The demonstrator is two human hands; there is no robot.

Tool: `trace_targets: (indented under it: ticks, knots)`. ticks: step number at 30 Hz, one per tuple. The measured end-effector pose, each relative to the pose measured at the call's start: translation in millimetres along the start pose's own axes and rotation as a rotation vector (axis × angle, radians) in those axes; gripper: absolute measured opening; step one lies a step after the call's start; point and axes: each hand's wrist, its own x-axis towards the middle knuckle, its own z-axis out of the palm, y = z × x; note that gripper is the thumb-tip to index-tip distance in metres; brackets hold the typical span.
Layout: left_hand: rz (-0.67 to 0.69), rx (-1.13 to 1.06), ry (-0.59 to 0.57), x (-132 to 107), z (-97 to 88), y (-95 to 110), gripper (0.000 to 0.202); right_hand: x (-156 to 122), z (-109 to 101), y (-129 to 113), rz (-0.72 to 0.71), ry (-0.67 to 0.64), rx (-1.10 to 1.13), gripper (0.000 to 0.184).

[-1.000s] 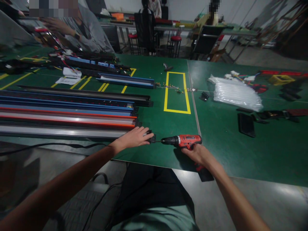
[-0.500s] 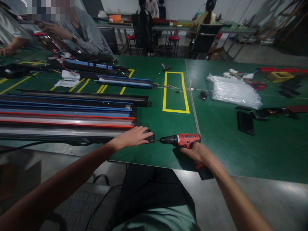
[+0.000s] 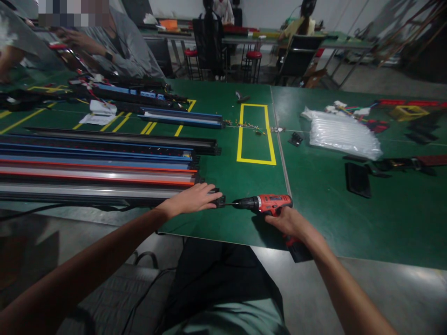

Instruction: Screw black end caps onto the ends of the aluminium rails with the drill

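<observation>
My right hand [image 3: 288, 221] is wrapped round the grip of a red and black cordless drill [image 3: 274, 203], held on its side above the table's near edge. The drill's long thin bit [image 3: 228, 204] points left and meets the black end piece [image 3: 220, 201] of the nearest grey and black profile [image 3: 104, 191]. Over that same end lies my left hand [image 3: 193, 197], palm down with its fingers stretched and slightly apart. The hand covers part of the profile's end. Exactly where the bit's tip sits is too small to make out.
Several long profiles, one orange-edged [image 3: 104, 174], lie beside the nearest one. Loose small screws [image 3: 246, 124] are scattered near a yellow taped rectangle [image 3: 256, 162]. A clear plastic-wrapped bundle [image 3: 344, 135] and a black flat object [image 3: 358, 180] lie right. A person in grey [image 3: 132, 56] is across the table.
Both hands, the drill and the profile keep nearly the same positions. The view has shifted very slightly. At far left, another person's arm has moved.
</observation>
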Motion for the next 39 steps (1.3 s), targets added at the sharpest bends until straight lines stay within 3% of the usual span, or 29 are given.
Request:
trace_targets:
  ticks: [16, 26, 39]
  knots:
    - [0.002, -0.052, 0.029, 0.0, 3.6, -2.7, 0.045, 0.5, 2.9, 3.7, -0.043, 0.028, -0.021, 0.033]
    - [0.002, 0.009, -0.033, 1.6, -2.1, -1.1, 0.045, 2.2, 14.1, 6.2, -0.023, 0.117, -0.03, 0.035]
    - [-0.008, -0.006, -0.036, 2.8, -3.1, -2.7, 0.045, 2.3, 14.5, 5.7, -0.034, 0.109, -0.024, 0.036]
